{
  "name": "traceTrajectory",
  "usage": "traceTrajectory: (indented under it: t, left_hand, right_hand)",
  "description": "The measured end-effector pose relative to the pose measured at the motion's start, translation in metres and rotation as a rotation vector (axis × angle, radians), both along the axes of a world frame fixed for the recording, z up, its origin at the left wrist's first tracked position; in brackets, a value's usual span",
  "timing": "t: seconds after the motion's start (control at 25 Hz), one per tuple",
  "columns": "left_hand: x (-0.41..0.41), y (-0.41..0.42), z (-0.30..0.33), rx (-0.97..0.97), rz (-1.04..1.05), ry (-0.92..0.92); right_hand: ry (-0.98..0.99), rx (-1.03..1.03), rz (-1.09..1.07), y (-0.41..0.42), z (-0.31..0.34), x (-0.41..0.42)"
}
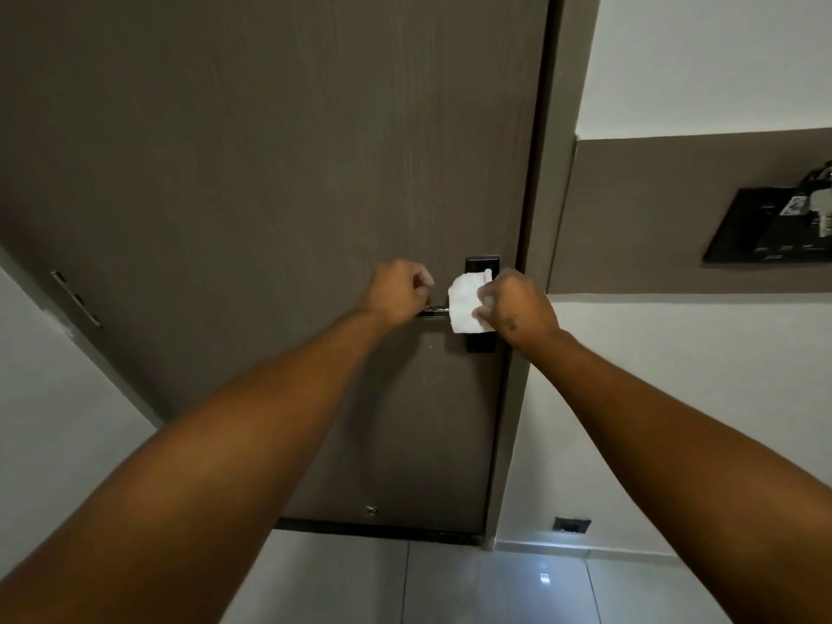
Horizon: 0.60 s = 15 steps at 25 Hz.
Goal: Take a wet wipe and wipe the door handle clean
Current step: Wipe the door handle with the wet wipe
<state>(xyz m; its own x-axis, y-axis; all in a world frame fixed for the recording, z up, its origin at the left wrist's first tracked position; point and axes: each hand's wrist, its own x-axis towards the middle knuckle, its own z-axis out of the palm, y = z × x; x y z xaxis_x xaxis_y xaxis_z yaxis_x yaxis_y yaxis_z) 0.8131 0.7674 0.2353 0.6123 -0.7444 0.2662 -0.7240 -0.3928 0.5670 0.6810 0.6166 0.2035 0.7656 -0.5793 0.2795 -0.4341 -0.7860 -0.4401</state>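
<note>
Door handle [433,312] under wet wipe [466,304]

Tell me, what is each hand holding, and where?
The right hand pinches the white wet wipe by its right edge. The left hand grips the free end of the silver metal door handle.

We see a grey-brown door [270,173] with faint vertical wood grain, a black lock plate [481,265], a shiny silver handle [433,312], a white wet wipe [464,304], white walls [720,60] and pale glossy floor tiles [472,587].
</note>
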Motion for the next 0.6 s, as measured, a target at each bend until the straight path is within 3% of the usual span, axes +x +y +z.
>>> traceTrajectory:
  t: [0.08,0.12,0.2,0.36,0.6]
  left_hand:
    - [0.032,0.011,0.013,0.260,-0.103,-0.724]
    - [0.047,0.017,0.020,0.364,-0.151,-0.983]
    - [0.074,0.026,0.031,0.560,-0.190,-1.263]
    - [0.085,0.022,0.024,0.802,-0.077,-1.348]
    - [0.089,0.005,0.017,0.858,-0.083,-1.226]
  right_hand:
    - [0.092,-0.231,0.053,0.000,-0.002,0.002]
    - [0.091,-0.356,0.064,0.001,-0.003,0.002]
    - [0.091,-0.482,0.074,0.004,-0.002,0.006]
    - [0.365,-0.545,0.189,0.013,0.000,0.018]
    - [0.518,-0.257,0.211,0.030,0.017,0.059]
